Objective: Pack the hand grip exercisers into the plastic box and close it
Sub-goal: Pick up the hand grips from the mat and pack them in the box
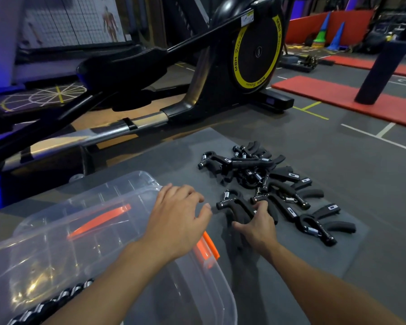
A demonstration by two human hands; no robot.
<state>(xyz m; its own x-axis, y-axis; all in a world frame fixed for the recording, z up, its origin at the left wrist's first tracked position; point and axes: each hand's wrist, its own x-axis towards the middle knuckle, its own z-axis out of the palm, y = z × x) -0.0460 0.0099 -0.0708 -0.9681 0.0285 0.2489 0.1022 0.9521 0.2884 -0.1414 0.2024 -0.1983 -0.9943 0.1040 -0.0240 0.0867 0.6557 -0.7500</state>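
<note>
Several black hand grip exercisers [265, 181] lie in a loose pile on a grey floor mat [174, 156]. A clear plastic box [211, 285] with orange latches sits at the lower left, its clear lid [80, 207] tilted up behind it. My left hand [176, 219] hovers over the box's right rim, fingers spread and relaxed, holding nothing. My right hand [258, 226] is down on the nearest exerciser [237, 205], fingers curled round its black handles.
A black elliptical trainer [220, 73] with a yellow-ringed flywheel stands just behind the mat. Red mats [333, 95], a dark padded post [382, 66] and coloured cones [331, 34] lie to the right rear. A beaded bracelet [52, 303] is on my left wrist.
</note>
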